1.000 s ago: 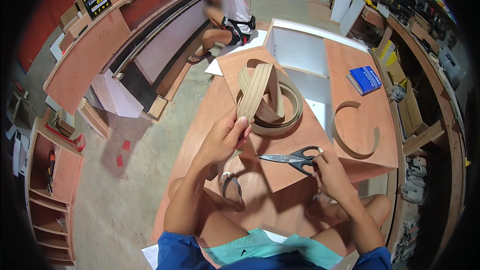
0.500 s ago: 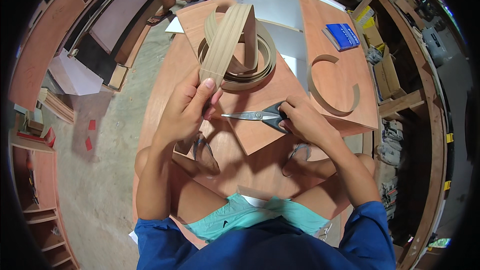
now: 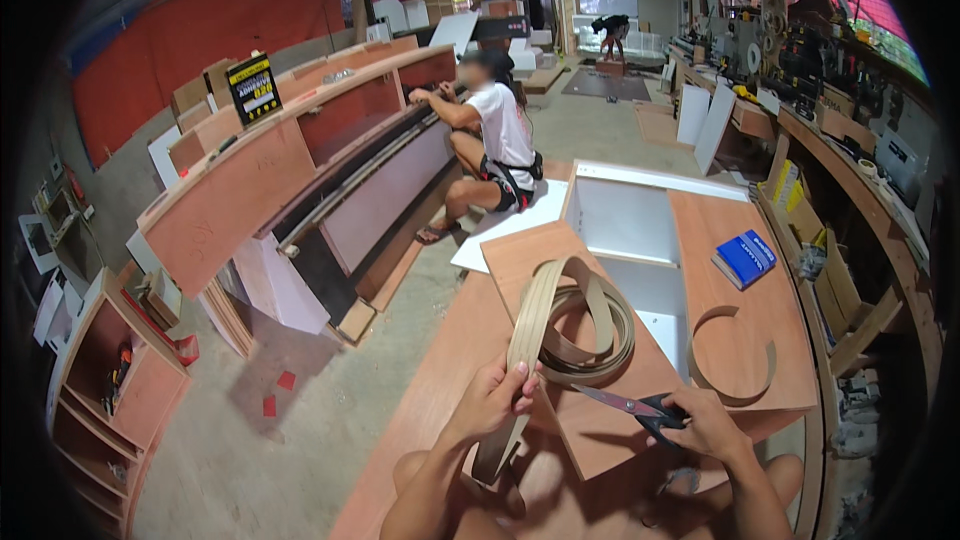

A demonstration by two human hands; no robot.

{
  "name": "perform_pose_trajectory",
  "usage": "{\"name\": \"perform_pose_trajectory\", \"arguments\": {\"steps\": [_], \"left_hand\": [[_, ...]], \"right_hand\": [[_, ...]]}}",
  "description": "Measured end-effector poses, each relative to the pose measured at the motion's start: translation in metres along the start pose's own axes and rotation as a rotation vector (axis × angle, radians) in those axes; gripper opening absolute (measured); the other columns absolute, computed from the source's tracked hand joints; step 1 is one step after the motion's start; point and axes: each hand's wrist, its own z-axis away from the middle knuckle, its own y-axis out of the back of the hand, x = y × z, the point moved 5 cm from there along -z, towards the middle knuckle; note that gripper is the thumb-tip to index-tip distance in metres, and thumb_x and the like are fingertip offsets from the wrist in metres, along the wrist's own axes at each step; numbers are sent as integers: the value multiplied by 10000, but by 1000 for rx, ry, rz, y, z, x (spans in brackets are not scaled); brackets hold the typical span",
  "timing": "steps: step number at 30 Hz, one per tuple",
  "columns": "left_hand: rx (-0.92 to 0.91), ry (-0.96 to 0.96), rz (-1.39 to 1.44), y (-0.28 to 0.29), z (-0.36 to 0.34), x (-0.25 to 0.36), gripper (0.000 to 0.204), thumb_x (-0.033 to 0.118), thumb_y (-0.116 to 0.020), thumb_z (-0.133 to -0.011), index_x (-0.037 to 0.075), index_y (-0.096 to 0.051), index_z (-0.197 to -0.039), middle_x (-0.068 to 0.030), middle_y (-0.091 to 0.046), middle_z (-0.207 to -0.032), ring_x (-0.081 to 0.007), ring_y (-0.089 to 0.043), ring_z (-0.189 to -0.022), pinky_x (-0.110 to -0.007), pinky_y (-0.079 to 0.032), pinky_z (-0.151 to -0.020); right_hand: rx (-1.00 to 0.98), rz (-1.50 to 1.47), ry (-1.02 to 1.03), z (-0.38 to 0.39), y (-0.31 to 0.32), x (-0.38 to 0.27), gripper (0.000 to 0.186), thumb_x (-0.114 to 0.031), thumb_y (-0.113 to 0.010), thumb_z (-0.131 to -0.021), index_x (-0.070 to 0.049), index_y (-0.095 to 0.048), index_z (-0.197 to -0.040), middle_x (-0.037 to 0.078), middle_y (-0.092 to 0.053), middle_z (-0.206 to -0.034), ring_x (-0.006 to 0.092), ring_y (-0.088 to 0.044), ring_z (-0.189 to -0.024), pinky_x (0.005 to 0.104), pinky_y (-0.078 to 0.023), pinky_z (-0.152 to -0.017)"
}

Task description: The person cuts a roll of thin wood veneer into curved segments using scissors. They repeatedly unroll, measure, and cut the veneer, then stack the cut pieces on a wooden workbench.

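My left hand point(image 3: 497, 395) is closed around a strip of wood-grain edge banding point(image 3: 535, 325), thumb on top. Above the hand the strip arches over to its loose coil point(image 3: 622, 352); below, a free tail hangs down. A pair of dark-handled scissors point(image 3: 640, 408) is in my right hand point(image 3: 710, 427), fingers wrapped round the handles. Its blades point left toward the strip, apart from it. The coil rests on a reddish plywood panel point(image 3: 600, 445) in front of me. A separate curved piece of banding point(image 3: 770, 370) lies on the board to the right.
A blue book-like packet point(image 3: 746, 258) lies on the right board, beside a white-lined cabinet carcass point(image 3: 625, 202). A person point(image 3: 500, 130) crouches at a long wooden cabinet point(image 3: 250, 165) on the left. Another person point(image 3: 610, 35) bends over far back. Cluttered shelving point(image 3: 850, 160) lines the right.
The view has tilted up and turned left, showing more of the workshop. The scissors now point more up-left, nearer the coil. Both hands keep their holds.
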Motion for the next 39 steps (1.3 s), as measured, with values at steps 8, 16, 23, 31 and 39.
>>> {"name": "perform_pose_trajectory", "arguments": {"steps": [8,16,23,31,39], "left_hand": [[-15,80,-61,-1,-2,-14,291,250,-432,-1134,14,-577,-1224,-6,-543,-869,-79,-464,-679,-224,-407,-603],[-12,55,-253,-4,1,-9,327,278,-410,-1136,3,-581,-1180,-10,-556,-791,-85,-501,-642,-233,-421,-591],[29,89,-258,-2,6,-27,310,295,-449,-1119,18,-588,-1137,4,-543,-794,-73,-482,-652,-235,-410,-578],[-87,-5,-124,-20,13,-11,301,257,-474,-1112,-20,-574,-1173,-17,-536,-767,-72,-446,-572,-210,-378,-529],[-42,-28,-129,-14,15,-5,288,256,-477,-1113,-13,-571,-1153,-8,-527,-769,-56,-436,-584,-200,-378,-525]], "right_hand": [[-51,-63,144,1,5,-18,563,-365,-998,-625,-24,-568,-750,84,-561,-687,236,-506,-600,356,-407,-558],[-340,-369,-133,14,-12,-4,254,-131,-883,-816,7,-694,-915,-5,-712,-786,49,-585,-656,234,-486,-620],[-442,-588,-183,-3,-26,-22,323,-247,-877,-831,-28,-638,-828,-18,-609,-705,75,-528,-669,284,-461,-624],[-543,-424,-256,-18,-6,-40,544,-515,-875,-776,-29,-630,-764,-40,-510,-630,72,-450,-601,290,-330,-530],[-516,-384,-242,-16,0,-34,565,-538,-863,-792,-36,-616,-717,-48,-505,-609,61,-447,-572,276,-329,-506]]}}
